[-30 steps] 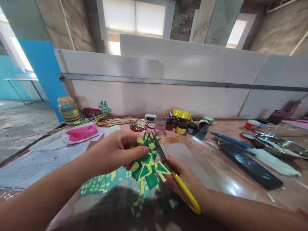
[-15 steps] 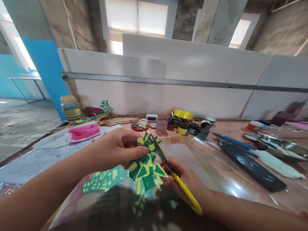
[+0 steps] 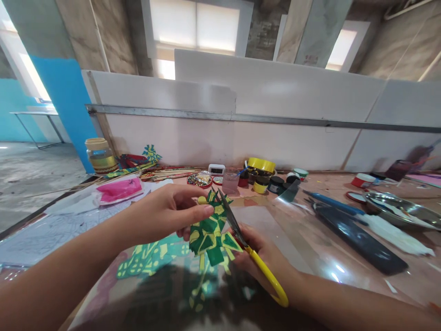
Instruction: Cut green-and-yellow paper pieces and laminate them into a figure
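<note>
A green and yellow paper cutout (image 3: 211, 230) with a jagged outline is pinched by my left hand (image 3: 179, 214), thumb on its front face. My right hand (image 3: 255, 250) grips yellow-handled scissors (image 3: 267, 276), some fingers hidden behind them. The scissor blades are slightly apart and point up at the spiky top edge of the cutout. Below the hands, under a clear sheet, a green and yellow patterned piece (image 3: 151, 259) shows on the table.
Paint jars (image 3: 261, 185), a cup of cloudy water (image 3: 230, 181) and a dish of beads (image 3: 200, 179) line the back. A pink packet (image 3: 119, 191) lies left on papers. A dark tool (image 3: 361, 239) and a metal bowl (image 3: 399, 209) are at right.
The paper cutout has turned slightly and shifted a little up and right in my left hand. The scissor blades have opened somewhat at its top edge.
</note>
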A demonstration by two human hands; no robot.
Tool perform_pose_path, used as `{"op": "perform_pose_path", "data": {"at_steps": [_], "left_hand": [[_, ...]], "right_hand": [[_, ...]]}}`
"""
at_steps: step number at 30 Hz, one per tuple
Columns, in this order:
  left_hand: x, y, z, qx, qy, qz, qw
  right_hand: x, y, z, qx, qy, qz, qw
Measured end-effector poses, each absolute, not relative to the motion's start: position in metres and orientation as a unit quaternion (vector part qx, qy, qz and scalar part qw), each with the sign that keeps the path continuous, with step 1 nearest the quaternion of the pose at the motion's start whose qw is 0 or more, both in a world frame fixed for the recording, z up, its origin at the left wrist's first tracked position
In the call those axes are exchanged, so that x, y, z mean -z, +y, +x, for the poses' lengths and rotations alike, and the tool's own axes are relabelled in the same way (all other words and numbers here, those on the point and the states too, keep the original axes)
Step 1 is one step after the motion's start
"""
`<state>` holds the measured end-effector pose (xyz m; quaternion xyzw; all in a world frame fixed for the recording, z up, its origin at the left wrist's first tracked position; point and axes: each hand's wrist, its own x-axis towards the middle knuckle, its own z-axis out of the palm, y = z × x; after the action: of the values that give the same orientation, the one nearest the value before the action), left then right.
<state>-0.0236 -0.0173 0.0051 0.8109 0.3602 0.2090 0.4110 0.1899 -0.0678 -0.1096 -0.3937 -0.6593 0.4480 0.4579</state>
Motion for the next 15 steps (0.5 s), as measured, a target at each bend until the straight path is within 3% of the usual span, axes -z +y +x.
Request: {"op": "perform_pose_path", "data": {"at_steps": [8, 11, 15], "left_hand": [[-0.0106, -0.0147, -0.0227, -0.366, 0.404, 0.764, 0.345], [-0.009, -0.0184, -0.0229, -0.36, 0.394, 0.78, 0.327], [-0.0026, -0.0198, -0.021, -0.281, 0.378, 0.79, 0.392]], "right_hand": [[0.1076, -0.0706, 0.1893, -0.445, -0.656, -0.396, 0.463], [0.109, -0.0713, 0.1874, -0.478, -0.639, -0.39, 0.459], [0.1093, -0.0726, 0.1869, -0.492, -0.643, -0.352, 0.47]]}}
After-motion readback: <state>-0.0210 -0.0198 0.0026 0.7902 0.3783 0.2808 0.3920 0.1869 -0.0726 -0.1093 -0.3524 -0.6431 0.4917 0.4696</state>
